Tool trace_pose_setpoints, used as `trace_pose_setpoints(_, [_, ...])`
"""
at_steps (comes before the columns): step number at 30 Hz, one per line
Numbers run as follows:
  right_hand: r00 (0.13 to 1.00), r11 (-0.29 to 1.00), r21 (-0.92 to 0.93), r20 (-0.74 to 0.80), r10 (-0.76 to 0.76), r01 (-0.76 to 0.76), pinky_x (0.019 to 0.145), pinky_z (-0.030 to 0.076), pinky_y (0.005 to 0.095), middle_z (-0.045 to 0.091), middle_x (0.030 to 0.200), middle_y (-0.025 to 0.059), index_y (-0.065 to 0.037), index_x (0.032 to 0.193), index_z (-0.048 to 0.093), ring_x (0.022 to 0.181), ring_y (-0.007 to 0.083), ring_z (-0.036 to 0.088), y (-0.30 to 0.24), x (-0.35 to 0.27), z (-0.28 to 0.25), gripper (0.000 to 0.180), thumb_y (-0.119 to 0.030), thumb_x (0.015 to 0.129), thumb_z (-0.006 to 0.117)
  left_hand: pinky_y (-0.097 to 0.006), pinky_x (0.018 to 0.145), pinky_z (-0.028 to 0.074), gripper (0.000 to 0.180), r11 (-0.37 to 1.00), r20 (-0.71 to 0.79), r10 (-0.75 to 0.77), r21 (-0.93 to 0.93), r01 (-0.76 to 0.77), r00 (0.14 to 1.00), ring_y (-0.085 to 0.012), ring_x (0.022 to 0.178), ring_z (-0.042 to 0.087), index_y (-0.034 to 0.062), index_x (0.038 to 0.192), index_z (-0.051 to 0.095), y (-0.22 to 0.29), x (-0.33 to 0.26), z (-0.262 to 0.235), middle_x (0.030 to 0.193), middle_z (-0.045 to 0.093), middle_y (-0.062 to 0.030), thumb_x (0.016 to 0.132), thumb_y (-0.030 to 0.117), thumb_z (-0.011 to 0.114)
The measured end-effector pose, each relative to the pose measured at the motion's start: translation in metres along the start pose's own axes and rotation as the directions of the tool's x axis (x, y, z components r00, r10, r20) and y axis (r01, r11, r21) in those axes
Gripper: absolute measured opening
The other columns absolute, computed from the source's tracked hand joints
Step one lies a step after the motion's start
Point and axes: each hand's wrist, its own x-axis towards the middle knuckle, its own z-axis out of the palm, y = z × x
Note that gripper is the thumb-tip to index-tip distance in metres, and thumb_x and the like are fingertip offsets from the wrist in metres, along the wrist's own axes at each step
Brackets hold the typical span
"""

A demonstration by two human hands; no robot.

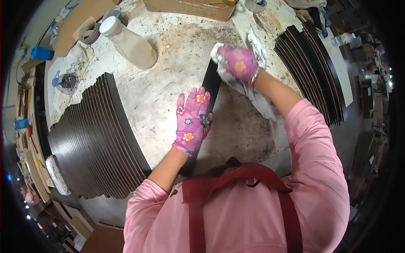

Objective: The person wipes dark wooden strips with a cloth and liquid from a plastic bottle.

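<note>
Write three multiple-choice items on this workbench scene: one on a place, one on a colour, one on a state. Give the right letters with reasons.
1. Where does the white-capped translucent plastic bottle lie?
A. far left of the bench
B. on the right stack
C. in the right hand

2. What colour are the flowered work gloves?
A. blue
B. pink
C. grey

3. How is the left hand placed?
A. flat on the dark curved strip
B. clenched on the cloth
C. lifted off the bench

Answers:
1 A: the bottle lies beyond the left stack of dark curved panels.
2 B: both gloves are pink.
3 A: the left hand presses the strip open-palmed, while the right hand grips the white crumpled cloth.
</note>
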Motion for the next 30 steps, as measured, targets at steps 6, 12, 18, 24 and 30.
trace_pose_setpoints(6, [0.987,0.97,0.182,0.022,0.158,-0.159,0.079,0.052,0.0448,0.069,0.096,0.0147,-0.011,0.108,0.063,0.088,0.0359,0.065,0.031,0.016,-0.024,0.028,-0.026,0.085,0.061,-0.052,0.111,0.026,0.055,0.999,-0.049,0.016,-0.046,-0.019,0.999,-0.0355,0.131,0.043,0.0054,0.133,0.052,0.002,0.004,-0.007,0.14,0.049,-0.0146,0.081,0.022,0.061])
trace_pose_setpoints(12, [0.988,0.993,0.104,-0.149,-0.036,0.052,0.076,0.052,0.0426,0.068,0.094,0.0151,-0.012,0.103,0.063,0.086,0.0341,0.066,0.051,0.002,0.017,0.024,-0.028,0.085,0.06,-0.052,0.11,0.026,0.056,0.999,-0.041,0.019,-0.033,-0.02,0.999,-0.0354,0.132,0.042,0.0052,0.134,0.051,0.003,0.003,-0.002,0.141,0.048,-0.0145,0.082,0.024,0.06])
trace_pose_setpoints(18, [0.985,0.998,-0.014,0.159,0.069,-0.067,0.068,0.053,0.0406,0.068,0.086,0.0129,-0.014,0.103,0.063,0.079,0.0327,0.067,0.003,0.003,-0.028,0.02,-0.02,0.086,0.056,-0.053,0.11,0.027,0.054,0.998,-0.071,0.011,-0.055,-0.015,0.997,-0.0364,0.129,0.045,0.0041,0.131,0.053,-0.002,0.004,-0.006,0.138,0.051,-0.015,0.081,0.023,0.06])
trace_pose_setpoints(24, [0.984,0.987,-0.014,0.076,0.163,-0.163,0.069,0.053,0.0412,0.068,0.087,0.0148,-0.011,0.097,0.062,0.079,0.0321,0.067,0.053,0.011,-0.025,0.016,-0.019,0.083,0.059,-0.053,0.111,0.025,0.054,0.997,-0.068,0.024,-0.066,-0.029,0.997,-0.0365,0.131,0.043,0.0029,0.132,0.052,0.0,0.006,-0.004,0.139,0.05,-0.0163,0.082,0.022,0.058])
trace_pose_setpoints(30, [0.999,0.998,-0.063,0.028,0.024,-0.022,0.074,0.051,0.0443,0.068,0.085,0.0155,-0.013,0.101,0.061,0.081,0.0364,0.067,0.014,-0.002,-0.012,0.02,-0.02,0.082,0.06,-0.052,0.112,0.024,0.058,1.0,-0.007,0.001,-0.03,-0.001,1.0,-0.0362,0.133,0.04,0.0036,0.135,0.05,0.001,0.002,-0.005,0.141,0.047,-0.0166,0.081,0.022,0.06])
